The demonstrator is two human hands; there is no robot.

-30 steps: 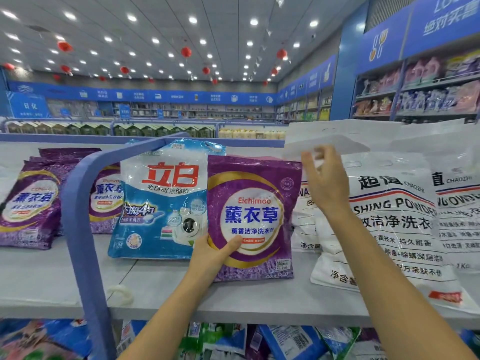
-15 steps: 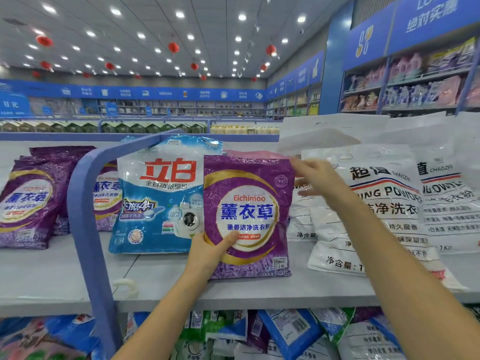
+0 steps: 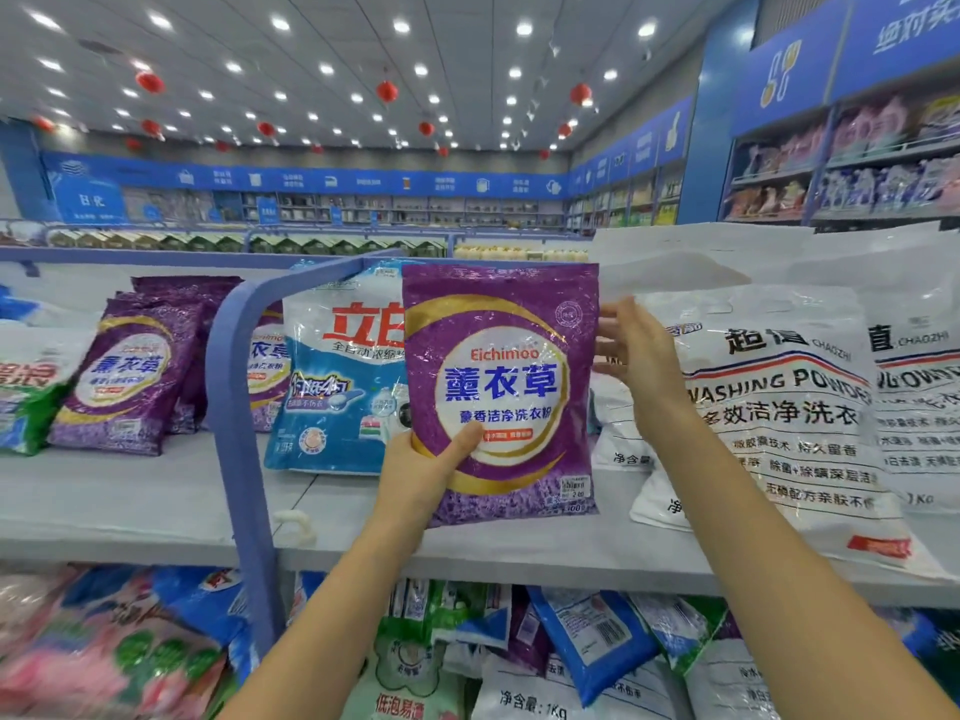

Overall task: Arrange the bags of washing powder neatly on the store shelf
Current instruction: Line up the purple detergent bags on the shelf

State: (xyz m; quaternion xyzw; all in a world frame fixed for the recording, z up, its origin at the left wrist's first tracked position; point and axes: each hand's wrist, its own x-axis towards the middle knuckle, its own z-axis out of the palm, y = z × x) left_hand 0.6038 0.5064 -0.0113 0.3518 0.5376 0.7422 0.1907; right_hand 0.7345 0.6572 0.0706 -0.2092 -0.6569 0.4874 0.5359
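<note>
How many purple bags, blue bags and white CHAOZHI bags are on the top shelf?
Purple bags: 4
Blue bags: 1
White CHAOZHI bags: 2
Total: 7, though the left purple stack may hide more.

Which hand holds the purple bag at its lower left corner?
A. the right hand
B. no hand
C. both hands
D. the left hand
D: the left hand pinches the purple bag at that corner, while the right hand is open beside its right edge.

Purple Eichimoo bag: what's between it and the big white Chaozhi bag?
Head view: the open right hand beside the purple Eichimoo bag, with a smaller white bag behind it, left of the white Chaozhi bag.
</note>
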